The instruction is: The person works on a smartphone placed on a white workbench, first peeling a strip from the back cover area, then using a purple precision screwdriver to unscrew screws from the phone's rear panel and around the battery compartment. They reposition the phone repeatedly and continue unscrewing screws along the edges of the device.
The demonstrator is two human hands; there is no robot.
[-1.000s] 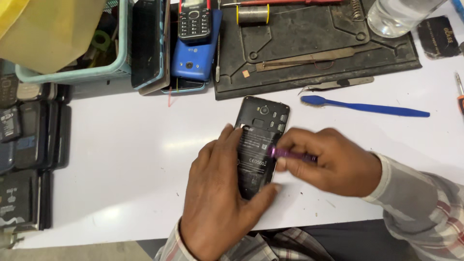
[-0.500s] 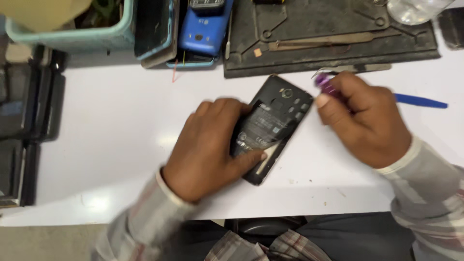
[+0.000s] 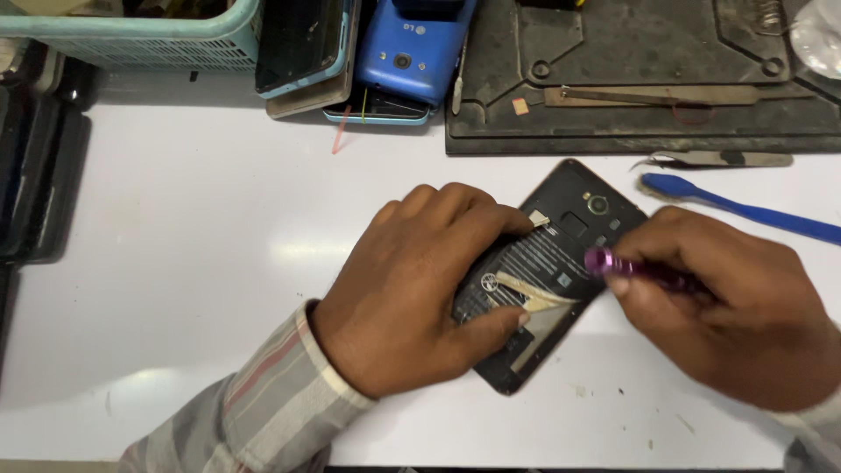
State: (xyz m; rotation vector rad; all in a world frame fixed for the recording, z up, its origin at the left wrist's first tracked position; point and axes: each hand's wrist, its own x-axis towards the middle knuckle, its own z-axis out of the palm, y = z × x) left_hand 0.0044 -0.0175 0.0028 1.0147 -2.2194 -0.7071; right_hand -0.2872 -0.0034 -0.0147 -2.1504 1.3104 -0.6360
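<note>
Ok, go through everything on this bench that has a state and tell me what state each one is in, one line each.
Black phone: back cover off, battery showing, flat on the white table.
Left hand: pressed on the phone, pinning it.
Right hand: closed in a grip on the purple screwdriver, tip hidden.
Blue brush: lying unused.
Tweezers: lying unused.
Blue phone: face down on a stack.

Your right hand (image 3: 727,307): a second ago it sat over the middle of the phone (image 3: 547,271). Then it moved off to the side. Now it is back at the phone's right edge.
Purple tool (image 3: 626,265): half a second ago its tip was off the phone. Now the tip lies over the phone's open back.
Your left hand (image 3: 420,289): your thumb now presses the phone's lower part.
Phone: it stood almost straight. Now it leans to the right.
</note>
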